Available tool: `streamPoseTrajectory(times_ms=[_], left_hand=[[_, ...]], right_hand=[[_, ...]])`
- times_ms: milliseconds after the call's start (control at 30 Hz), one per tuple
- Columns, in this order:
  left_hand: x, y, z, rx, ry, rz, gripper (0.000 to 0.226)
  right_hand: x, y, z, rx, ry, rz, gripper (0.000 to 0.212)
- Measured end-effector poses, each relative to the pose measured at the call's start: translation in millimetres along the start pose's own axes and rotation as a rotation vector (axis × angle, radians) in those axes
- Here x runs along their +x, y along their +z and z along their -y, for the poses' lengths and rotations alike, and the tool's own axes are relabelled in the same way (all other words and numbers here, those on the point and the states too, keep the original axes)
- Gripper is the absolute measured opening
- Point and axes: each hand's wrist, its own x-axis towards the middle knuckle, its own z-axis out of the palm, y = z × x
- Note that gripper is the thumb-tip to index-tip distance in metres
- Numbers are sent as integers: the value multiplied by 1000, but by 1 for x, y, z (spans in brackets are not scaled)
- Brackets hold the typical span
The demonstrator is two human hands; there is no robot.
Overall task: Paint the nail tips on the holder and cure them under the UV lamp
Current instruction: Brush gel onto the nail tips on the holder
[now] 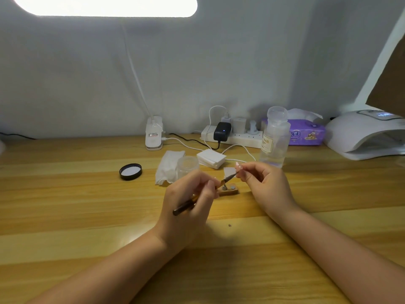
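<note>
Wood-grain desk (65, 216), grey wall behind, bright lamp panel at the upper left of the frame.

Item, task's thing: we hold a nail tip (238, 166) just right of frame centre, pinched between the fingertips of our right hand (263, 185), raised above the small wooden holder (229, 190). It looks small, pale pink and glossy; finer detail is too small to tell.

Item, tool: our left hand (188, 198) grips a dark-handled brush (203, 194), fingers curled round the shaft, bristles meeting the tip.

Item, UV lamp (368, 134): white, at the right edge, display lit, well apart from our hands.

Risks, as we judge them: the tip may slip from so light a pinch under brush pressure; wet gel may smear onto our fingertips; the open jar (188, 165) just behind our left hand could be knocked; the wet tip could be marked on its way to the lamp.
</note>
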Motion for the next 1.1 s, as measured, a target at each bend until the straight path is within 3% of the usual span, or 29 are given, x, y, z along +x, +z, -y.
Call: streamPoseTrajectory(times_ms=[200, 367, 467, 1100], left_hand=[[1, 1, 1, -5, 15, -11, 16], [0, 0, 2, -31, -26, 26, 20], [-1, -3, 4, -59, -62, -1, 23], [5, -3, 0, -24, 8, -8, 20]], right_hand=[[1, 0, -2, 29, -7, 1, 6], [0, 0, -1, 12, -15, 7, 14], [0, 0, 0, 24, -6, 0, 6], [1, -2, -5, 23, -21, -19, 12]])
